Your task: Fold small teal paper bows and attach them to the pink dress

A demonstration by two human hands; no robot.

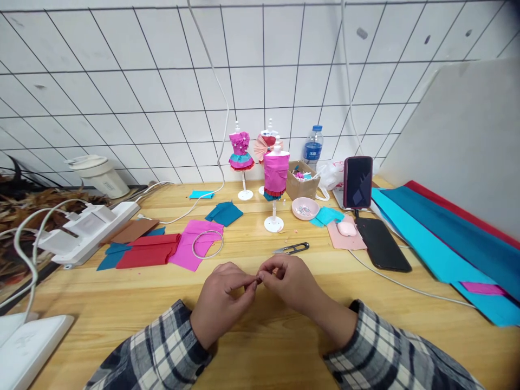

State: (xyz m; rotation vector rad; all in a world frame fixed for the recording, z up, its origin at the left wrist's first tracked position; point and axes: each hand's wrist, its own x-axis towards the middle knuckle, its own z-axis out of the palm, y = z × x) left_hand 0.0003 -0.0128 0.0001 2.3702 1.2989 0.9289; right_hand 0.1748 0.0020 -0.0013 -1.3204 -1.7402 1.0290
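Note:
My left hand (227,295) and my right hand (288,279) meet over the front middle of the wooden table, fingertips pinched together. Whatever lies between the fingertips is tiny and dark, too small to name. Just beyond them lie thread snips (296,248) with black handles. Past those stands a small white dress form (274,223) wrapped in magenta crepe paper (277,172), with red and teal ruffles below. A metal ring (194,250) rests on a magenta crepe paper sheet (184,246) to the left.
Two more dressed forms, one in a magenta dress (240,147), stand behind. A pink bowl (305,216), cardboard box (303,187) and water bottle (312,147) are at the back. Phones (384,244), cables and crepe paper rolls (450,244) lie right; a power strip (91,233) lies left.

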